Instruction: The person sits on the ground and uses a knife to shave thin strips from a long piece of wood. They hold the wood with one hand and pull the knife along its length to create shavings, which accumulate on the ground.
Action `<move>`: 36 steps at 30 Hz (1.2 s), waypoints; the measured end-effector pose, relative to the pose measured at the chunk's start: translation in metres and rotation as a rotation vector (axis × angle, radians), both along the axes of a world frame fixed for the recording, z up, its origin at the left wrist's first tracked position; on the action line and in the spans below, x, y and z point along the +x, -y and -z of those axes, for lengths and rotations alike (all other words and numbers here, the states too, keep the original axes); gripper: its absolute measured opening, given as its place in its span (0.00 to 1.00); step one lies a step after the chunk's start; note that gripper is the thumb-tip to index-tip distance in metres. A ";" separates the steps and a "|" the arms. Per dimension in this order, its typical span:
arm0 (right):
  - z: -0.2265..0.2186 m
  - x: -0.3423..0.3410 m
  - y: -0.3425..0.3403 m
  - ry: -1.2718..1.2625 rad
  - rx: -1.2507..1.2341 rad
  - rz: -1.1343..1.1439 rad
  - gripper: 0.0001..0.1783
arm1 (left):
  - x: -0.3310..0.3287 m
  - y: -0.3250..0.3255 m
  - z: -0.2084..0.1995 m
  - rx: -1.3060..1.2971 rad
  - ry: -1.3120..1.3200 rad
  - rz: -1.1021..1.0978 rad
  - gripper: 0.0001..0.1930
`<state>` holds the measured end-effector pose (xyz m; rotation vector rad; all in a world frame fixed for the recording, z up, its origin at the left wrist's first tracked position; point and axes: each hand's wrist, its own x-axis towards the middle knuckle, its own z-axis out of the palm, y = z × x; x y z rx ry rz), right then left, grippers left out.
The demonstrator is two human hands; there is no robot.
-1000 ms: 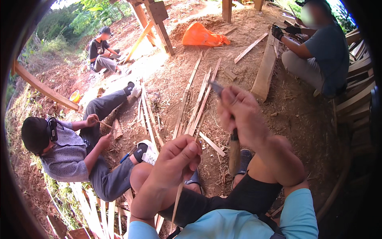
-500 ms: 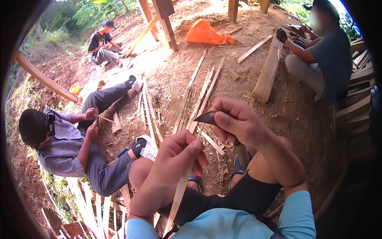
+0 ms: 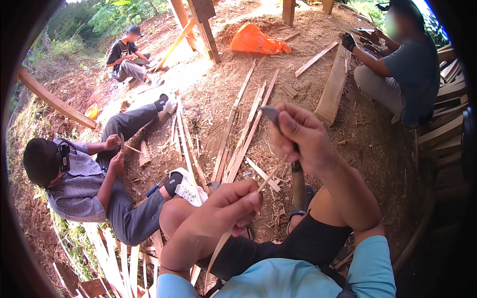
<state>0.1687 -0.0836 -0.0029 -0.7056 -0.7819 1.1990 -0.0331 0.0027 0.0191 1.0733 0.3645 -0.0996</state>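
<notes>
My left hand (image 3: 229, 204) is closed in a pinch round a thin wooden strip (image 3: 218, 250). The strip's narrow tip pokes out past my fingers, and its other end runs back toward my lap. My right hand (image 3: 304, 133) grips a knife (image 3: 271, 115) by the dark metal near its blade. The blade points up and left, while the wooden handle (image 3: 298, 186) hangs below my fist. Blade and strip are apart, with the strip's tip just left of the handle.
Long wooden strips (image 3: 241, 136) and shavings lie on the dirt ahead. A thick plank (image 3: 329, 99) and an orange bag (image 3: 256, 40) are farther off. One person (image 3: 74, 174) sits close on my left, another (image 3: 405, 69) at the right, a third (image 3: 126, 57) far left. Split wood (image 3: 121, 263) is piled lower left.
My right hand has lifted the knife up and away from the strip, tilting its blade upward. My left hand has lowered slightly, still pinching the strip.
</notes>
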 end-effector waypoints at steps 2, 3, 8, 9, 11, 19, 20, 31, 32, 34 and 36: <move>0.005 0.011 0.001 -0.115 0.049 0.074 0.12 | 0.000 0.013 0.003 0.108 0.011 0.026 0.14; 0.006 0.013 0.003 -0.111 0.051 0.078 0.13 | 0.000 0.007 0.004 0.079 0.025 -0.017 0.14; -0.016 -0.024 0.011 0.324 -0.084 0.117 0.17 | 0.001 -0.008 0.003 0.069 0.135 -0.091 0.12; -0.020 -0.028 0.011 0.305 -0.088 0.127 0.15 | 0.002 -0.004 -0.001 0.098 0.161 -0.092 0.13; -0.025 -0.032 0.013 0.268 -0.094 0.141 0.12 | 0.001 -0.005 -0.005 0.109 0.141 -0.010 0.13; -0.017 -0.029 0.011 0.440 -0.058 0.175 0.12 | 0.017 0.003 -0.017 0.249 0.155 -0.286 0.12; -0.016 -0.031 0.009 0.442 -0.024 0.203 0.14 | 0.018 0.002 -0.018 0.232 0.184 -0.300 0.11; -0.024 -0.024 0.016 0.131 -0.054 -0.133 0.17 | 0.023 0.000 -0.020 0.310 0.282 -0.376 0.08; -0.023 -0.023 0.016 0.135 -0.060 -0.144 0.18 | 0.024 0.001 -0.018 0.290 0.300 -0.371 0.08; -0.025 -0.020 0.015 0.148 -0.065 -0.151 0.20 | 0.025 0.002 -0.016 0.284 0.309 -0.373 0.09; -0.023 -0.018 0.014 0.141 -0.044 -0.162 0.20 | 0.027 0.004 -0.014 0.312 0.293 -0.385 0.09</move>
